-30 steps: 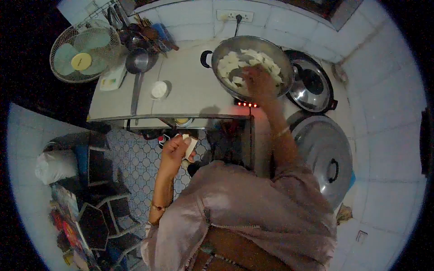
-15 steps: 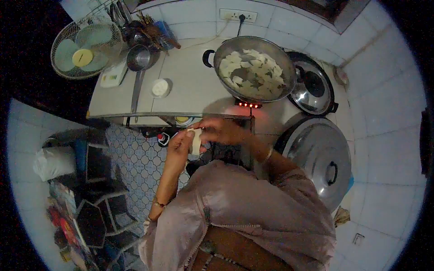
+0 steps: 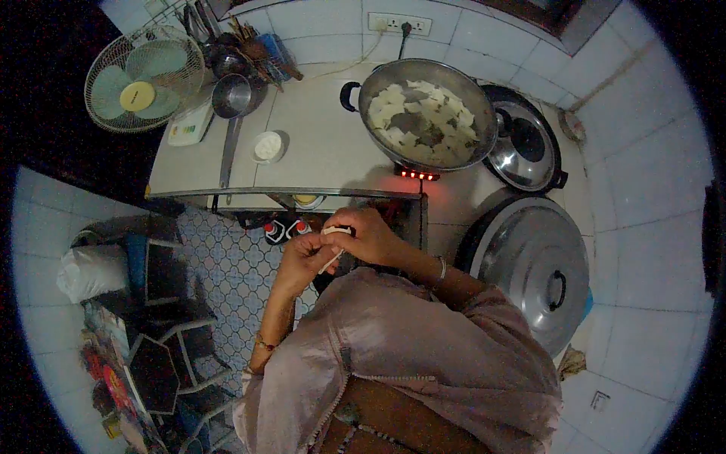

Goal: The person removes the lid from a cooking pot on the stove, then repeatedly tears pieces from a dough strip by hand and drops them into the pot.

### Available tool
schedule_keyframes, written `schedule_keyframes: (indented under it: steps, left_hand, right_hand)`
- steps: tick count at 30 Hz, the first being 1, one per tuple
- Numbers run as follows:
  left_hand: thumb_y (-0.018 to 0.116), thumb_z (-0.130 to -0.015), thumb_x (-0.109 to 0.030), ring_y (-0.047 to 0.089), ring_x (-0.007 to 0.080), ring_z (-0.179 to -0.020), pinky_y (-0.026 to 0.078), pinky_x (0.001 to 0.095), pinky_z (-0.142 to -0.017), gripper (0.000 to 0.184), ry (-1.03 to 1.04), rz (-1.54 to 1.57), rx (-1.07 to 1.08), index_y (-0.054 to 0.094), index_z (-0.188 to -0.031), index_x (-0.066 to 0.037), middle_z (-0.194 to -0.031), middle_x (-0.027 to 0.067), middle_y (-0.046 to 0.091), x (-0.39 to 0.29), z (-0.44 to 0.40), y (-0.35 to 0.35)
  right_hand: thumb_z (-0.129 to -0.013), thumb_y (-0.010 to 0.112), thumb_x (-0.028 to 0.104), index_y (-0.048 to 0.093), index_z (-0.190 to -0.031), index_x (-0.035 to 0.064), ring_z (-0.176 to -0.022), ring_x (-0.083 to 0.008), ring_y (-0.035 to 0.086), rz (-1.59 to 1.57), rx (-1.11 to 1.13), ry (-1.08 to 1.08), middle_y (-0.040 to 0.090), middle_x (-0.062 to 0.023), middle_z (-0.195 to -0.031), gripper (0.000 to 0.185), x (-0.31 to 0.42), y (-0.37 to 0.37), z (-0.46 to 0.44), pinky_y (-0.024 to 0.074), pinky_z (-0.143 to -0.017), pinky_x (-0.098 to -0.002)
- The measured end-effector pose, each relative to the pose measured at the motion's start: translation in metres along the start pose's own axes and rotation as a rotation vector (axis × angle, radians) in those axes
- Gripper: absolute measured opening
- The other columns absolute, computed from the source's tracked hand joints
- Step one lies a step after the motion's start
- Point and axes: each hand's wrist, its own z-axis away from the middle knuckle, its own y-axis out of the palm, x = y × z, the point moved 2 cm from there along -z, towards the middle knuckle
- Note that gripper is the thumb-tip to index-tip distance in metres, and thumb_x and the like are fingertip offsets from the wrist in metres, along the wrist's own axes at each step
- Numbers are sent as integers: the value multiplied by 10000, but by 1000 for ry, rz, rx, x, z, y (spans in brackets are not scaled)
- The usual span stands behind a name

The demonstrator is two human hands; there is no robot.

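My left hand (image 3: 304, 262) is closed on a pale, flat piece of dough (image 3: 330, 262), held over the floor in front of my body. Pressed against it from the right, my right hand (image 3: 365, 236) has its fingers bent around the upper part of the same piece. Beyond my hands, a wide metal pan (image 3: 485, 136) with black handles holds many pale flat pieces in liquid with dark bits. It rests on a cooker with lit red lights (image 3: 417, 175).
A small white tub (image 3: 268, 147), a long-handled ladle (image 3: 230, 155) and a fan (image 3: 138, 96) are at the left of the counter. On the right lie a glass lid (image 3: 516, 164) and a large metal lid (image 3: 529, 261). The counter's front edge (image 3: 280, 192) runs beyond my hands.
My right hand has come back from above the pan to my left hand and now grips the pale piece with it. The piece has turned from broad side to thin edge.
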Motion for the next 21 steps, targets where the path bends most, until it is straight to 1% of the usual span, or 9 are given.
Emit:
schedule_keyframes:
  steps: [4, 6, 9, 11, 12, 14, 18, 20, 21]
  left_hand:
    - [608, -795, -114, 525, 63, -533, 438, 199, -478, 103, 4, -88, 86, 599, -815, -13, -637, 8, 566, -7, 4, -1]
    - [609, -791, -101, 522, 62, -529, 435, 197, -477, 91, 16, -75, 135, 601, -809, -12, -628, 10, 564, -11, 8, 1]
    - [586, -808, -123, 515, 63, -517, 419, 197, -462, 109, 43, 15, 241, 593, -787, -16, -615, 17, 558, -19, 12, 6]
    - [548, -833, -162, 508, 69, -504, 407, 195, -452, 156, -19, -3, 11, 578, -773, -22, -604, 21, 553, -16, 7, 0]
    - [548, -833, -162, 508, 69, -504, 407, 195, -452, 156, -18, -4, 9, 578, -773, -22, -604, 21, 553, -11, 4, 0]
    - [517, -851, -195, 506, 71, -505, 404, 198, -452, 192, 14, 203, -146, 566, -772, -27, -605, 25, 553, -3, -1, -2]
    - [475, -868, -151, 517, 76, -539, 425, 198, -494, 172, -35, 228, -155, 572, -885, -11, -657, 29, 560, -1, -2, 3]
    - [470, -867, -136, 521, 80, -541, 431, 199, -504, 178, -7, 227, -132, 557, -961, -13, -673, 33, 564, 1, -5, 1]
    - [464, -867, -120, 524, 84, -542, 437, 200, -514, 215, 16, 223, -100, 542, -1038, -15, -689, 37, 567, 2, -7, 2]
  right_hand:
    - [-770, 539, 193, 598, -871, 24, -766, -283, 593, 150, 21, -87, 602, -145, -828, 205, -1, -6, 2, 470, -614, -351]
    - [-780, 487, 165, 580, -850, 43, -751, -299, 581, 586, -117, -336, 585, -137, -813, 168, -13, -11, -1, 466, -626, -384]
    - [-764, 467, 150, 556, -896, 78, -777, -312, 562, 876, -290, -157, 571, -130, -847, 174, -50, -56, -14, 455, -671, -415]
    - [-767, 471, 140, 552, -962, 89, -827, -315, 549, 863, -463, -86, 569, -134, -897, 217, -50, -92, -17, 451, -719, -409]
    - [-771, 471, 131, 549, -992, 94, -857, -313, 539, 831, -527, -20, 565, -136, -926, 238, -44, -110, -21, 451, -745, -403]
    - [-786, 480, 114, 545, -1028, 93, -939, -311, 512, 1066, -563, -166, 559, -136, -960, 251, -42, -140, -29, 442, -803, -387]
    - [-783, 538, 198, 538, -1050, 81, -913, -299, 541, 1038, -622, -225, 551, -155, -967, 292, -66, -172, -35, 450, -777, -373]
    - [-790, 538, 209, 535, -1056, 76, -930, -289, 545, 703, -397, 7, 550, -155, -979, 298, -29, -138, -30, 425, -828, -356]
    - [-792, 554, 224, 543, -1037, 72, -891, -254, 559, 434, -243, -15, 575, -137, -946, 288, -37, -114, -28, 434, -801, -331]
